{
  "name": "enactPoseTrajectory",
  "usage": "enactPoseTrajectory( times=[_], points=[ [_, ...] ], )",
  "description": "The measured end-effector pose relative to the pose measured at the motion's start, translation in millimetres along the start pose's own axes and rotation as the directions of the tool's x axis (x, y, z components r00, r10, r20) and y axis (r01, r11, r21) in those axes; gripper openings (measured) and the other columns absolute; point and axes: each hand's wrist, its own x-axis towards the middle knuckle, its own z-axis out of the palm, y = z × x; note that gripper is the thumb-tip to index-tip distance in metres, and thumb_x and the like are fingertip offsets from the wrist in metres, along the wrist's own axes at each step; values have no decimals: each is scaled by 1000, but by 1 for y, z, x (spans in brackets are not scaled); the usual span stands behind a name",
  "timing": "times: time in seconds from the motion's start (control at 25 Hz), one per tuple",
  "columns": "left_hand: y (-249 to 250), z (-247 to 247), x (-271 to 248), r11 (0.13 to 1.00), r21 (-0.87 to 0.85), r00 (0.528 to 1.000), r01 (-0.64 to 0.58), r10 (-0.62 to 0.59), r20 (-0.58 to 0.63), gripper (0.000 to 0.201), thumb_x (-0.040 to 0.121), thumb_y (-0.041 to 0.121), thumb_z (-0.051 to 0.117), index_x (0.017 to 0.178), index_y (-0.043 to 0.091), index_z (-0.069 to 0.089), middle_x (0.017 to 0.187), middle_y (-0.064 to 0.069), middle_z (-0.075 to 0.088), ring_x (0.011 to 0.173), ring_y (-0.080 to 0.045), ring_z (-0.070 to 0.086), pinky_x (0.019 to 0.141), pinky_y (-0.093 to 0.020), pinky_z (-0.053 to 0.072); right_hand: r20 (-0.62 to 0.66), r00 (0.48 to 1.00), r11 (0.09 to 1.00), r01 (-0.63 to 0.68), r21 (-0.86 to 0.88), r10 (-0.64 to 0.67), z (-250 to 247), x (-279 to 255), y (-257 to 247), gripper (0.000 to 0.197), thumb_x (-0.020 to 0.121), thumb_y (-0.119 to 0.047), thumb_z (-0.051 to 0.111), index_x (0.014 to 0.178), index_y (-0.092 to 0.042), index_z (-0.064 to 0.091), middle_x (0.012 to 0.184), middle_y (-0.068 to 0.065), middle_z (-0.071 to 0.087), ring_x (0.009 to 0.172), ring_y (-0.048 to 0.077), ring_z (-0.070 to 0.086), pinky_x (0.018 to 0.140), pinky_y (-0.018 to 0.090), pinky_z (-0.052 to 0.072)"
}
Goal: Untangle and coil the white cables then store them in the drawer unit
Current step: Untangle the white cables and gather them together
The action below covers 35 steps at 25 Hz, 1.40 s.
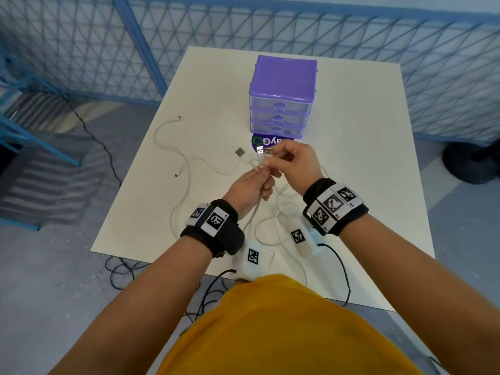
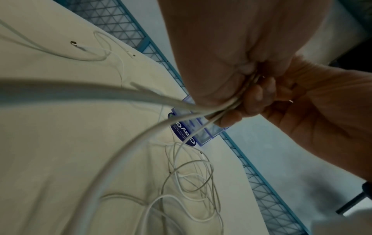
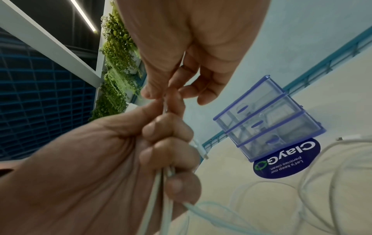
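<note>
Above the middle of the white table, my left hand grips a bunch of white cables, and three USB plugs stick up out of the fist. My right hand pinches one cable just below its plug, touching the left hand. The right wrist view shows the right hand's fingertips meeting above the left hand curled round the cables. Slack cable lies in tangled loops on the table. The purple drawer unit stands behind the hands, its three drawers closed.
A round dark-blue sticker lies in front of the drawer unit. Loose cable ends trail to the table's left side. A blue mesh fence runs behind the table. Black leads hang over the near edge.
</note>
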Motion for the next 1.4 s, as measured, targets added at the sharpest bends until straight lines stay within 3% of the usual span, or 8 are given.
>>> enactPoseTrajectory(
  times=[0.2, 0.28, 0.44, 0.6, 0.84, 1.04, 1.2, 1.4],
  points=[
    [11, 6, -2, 996, -85, 999, -17, 15, -29, 38, 101, 29, 24, 76, 16, 50, 49, 9, 35, 45, -5, 30, 49, -17, 29, 185, 982, 999, -39, -17, 42, 7, -14, 6, 23, 88, -8, 52, 111, -10, 48, 80, -7, 54, 64, -3, 55, 64, 13, 48],
    [18, 6, 0, 976, -217, 998, -30, 18, -56, 39, 101, 31, 21, 72, 16, 45, 47, 9, 34, 43, -4, 31, 46, -16, 29, 400, 904, 983, -100, -152, 154, 11, -25, 22, 25, 88, -14, 53, 111, -11, 44, 88, -3, 56, 85, 13, 57, 81, 22, 48],
    [32, -6, 2, 931, -351, 988, -95, 45, -146, 39, 101, 32, 21, 72, 18, 42, 43, 12, 33, 39, -3, 30, 46, -17, 33, 497, 817, 916, -89, -392, 292, 13, -54, 50, 17, 87, -20, 56, 102, -13, 59, 97, 3, 61, 95, 15, 54, 93, 28, 40],
    [27, -16, 2, 913, -385, 975, -137, 57, -213, 31, 100, 17, 25, 77, 20, 45, 47, 12, 41, 43, -3, 36, 55, -21, 32, 469, 828, 946, -212, -245, 307, 26, -69, 50, 29, 91, -33, 43, 106, -12, 56, 111, 11, 61, 104, 24, 54, 96, 36, 40],
    [11, -4, -8, 948, -313, 986, -59, 7, -166, 30, 101, 28, 22, 84, 26, 47, 72, 4, 43, 62, -10, 47, 70, -25, 42, 403, 876, 962, -213, -169, 265, 37, -64, 40, 15, 83, -8, 58, 94, -10, 49, 79, 1, 61, 72, 13, 58, 70, 14, 44],
    [2, -2, -15, 985, -160, 986, 67, -90, -142, 29, 101, 26, 26, 84, 20, 49, 68, 4, 49, 69, -10, 56, 59, -21, 46, 336, 915, 951, -126, -283, 221, 34, -63, 44, 13, 89, -3, 37, 82, -11, 43, 63, -1, 50, 60, 15, 50, 61, 23, 42],
    [-3, -10, -12, 959, -283, 977, -13, -48, -208, 33, 101, 26, 23, 78, 19, 44, 45, 12, 39, 46, -5, 40, 63, -22, 41, 365, 907, 936, -75, -345, 208, 15, -59, 45, 20, 91, -15, 47, 107, -5, 54, 94, 8, 61, 83, 17, 53, 73, 22, 41],
    [-4, -24, -8, 970, -226, 965, -89, 28, -261, 32, 102, 26, 21, 79, 22, 42, 45, 15, 39, 41, -1, 34, 59, -21, 39, 28, 973, 826, -179, -535, 229, -64, -56, 82, 25, 88, -4, 45, 107, -8, 61, 116, 18, 59, 91, 22, 53, 82, 19, 42]
  ],
)
